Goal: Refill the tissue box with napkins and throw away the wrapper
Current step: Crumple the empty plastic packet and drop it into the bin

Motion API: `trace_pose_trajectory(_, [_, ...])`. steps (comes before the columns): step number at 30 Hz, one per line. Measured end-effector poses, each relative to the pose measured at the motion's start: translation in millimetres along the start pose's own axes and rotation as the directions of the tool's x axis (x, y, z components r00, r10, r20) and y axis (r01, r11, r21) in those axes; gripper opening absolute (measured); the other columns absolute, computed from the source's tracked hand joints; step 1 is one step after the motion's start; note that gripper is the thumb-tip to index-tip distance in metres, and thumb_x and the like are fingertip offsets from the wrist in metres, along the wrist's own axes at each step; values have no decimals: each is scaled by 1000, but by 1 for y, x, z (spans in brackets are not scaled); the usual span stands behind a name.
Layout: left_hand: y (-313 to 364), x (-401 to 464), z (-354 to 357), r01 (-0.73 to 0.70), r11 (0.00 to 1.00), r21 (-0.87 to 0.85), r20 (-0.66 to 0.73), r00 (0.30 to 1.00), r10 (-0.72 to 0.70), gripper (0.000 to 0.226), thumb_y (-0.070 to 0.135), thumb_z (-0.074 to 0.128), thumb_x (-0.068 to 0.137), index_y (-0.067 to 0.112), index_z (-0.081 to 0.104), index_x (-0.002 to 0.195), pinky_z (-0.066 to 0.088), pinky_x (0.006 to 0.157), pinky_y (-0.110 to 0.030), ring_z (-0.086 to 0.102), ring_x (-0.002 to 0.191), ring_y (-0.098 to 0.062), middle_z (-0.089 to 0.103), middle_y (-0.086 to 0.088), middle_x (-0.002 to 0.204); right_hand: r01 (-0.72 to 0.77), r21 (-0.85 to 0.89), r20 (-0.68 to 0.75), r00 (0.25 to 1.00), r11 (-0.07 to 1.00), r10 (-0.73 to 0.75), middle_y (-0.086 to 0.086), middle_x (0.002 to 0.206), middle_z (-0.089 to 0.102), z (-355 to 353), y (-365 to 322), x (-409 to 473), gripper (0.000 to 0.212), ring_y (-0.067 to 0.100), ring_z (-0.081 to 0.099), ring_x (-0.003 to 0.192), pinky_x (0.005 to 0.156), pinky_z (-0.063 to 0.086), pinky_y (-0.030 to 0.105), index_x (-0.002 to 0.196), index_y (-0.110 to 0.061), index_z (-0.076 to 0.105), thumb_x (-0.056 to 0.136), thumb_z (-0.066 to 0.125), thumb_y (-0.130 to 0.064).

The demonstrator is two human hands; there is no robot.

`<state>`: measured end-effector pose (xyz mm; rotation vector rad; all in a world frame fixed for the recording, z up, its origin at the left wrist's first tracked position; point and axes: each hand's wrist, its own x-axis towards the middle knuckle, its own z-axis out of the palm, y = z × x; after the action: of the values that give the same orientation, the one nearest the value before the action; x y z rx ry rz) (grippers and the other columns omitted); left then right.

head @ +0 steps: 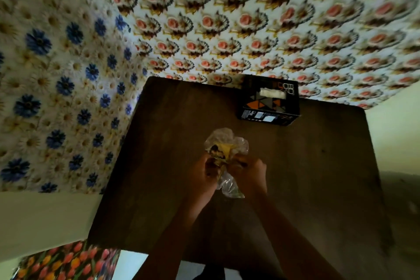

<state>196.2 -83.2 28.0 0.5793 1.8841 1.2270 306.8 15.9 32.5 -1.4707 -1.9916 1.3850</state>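
Both hands close their grip on the clear plastic wrapper (223, 150), crumpling it between them above the dark wooden table (306, 177). Left hand (205, 176) and right hand (247, 174) meet knuckle to knuckle, fingers curled inward, forearms reaching forward and converging from the near table edge. Wrapper film with a yellow printed patch bunches up beyond the grip and trails below it toward the person. Well beyond the grip, the black tissue box (269, 102) stands at the far table edge, white napkins (272, 93) showing in its top slot.
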Motion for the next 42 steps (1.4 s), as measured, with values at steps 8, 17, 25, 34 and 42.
trace_pose_trajectory(8, [36,-39,83,-402,908,119,63,916,397,94,41,75,84,24,20,158,45,111,-30,39,147,-16,31,1,163,-21,13,-75,997,1000,22,-16,64,65,-114,25,-45,11,-12,64,59,54,48,8,79,-14,77,81,79,-4])
trace_pose_trajectory(17, [65,-111,209,-348,926,150,341,897,281,41,9,66,95,40,59,122,56,76,-13,66,104,8,68,25,109,-133,209,-273,943,969,189,-11,67,73,-240,91,-80,10,-5,68,58,56,54,11,82,-15,80,81,79,-6])
trace_pose_trajectory(25, [75,-168,294,-427,865,264,68,902,425,39,18,76,89,37,57,117,52,72,-4,66,96,1,57,12,114,5,573,55,998,819,-44,8,103,79,-321,141,-109,38,27,75,97,90,60,46,110,-14,76,85,65,12])
trace_pose_trajectory(34, [83,-177,346,-218,976,32,84,973,214,39,-5,72,86,33,64,93,53,66,-13,72,91,-7,72,12,95,187,404,-66,982,896,-175,-13,115,65,-389,181,-124,74,-1,69,103,91,60,30,123,-34,51,69,90,-2])
trace_pose_trajectory(42, [88,-143,385,-186,982,-29,189,964,188,46,7,77,82,32,61,117,56,98,-43,65,120,-23,66,-1,128,142,233,56,986,962,-159,-6,125,71,-425,210,-92,67,6,69,113,94,59,30,134,-23,62,72,89,-17])
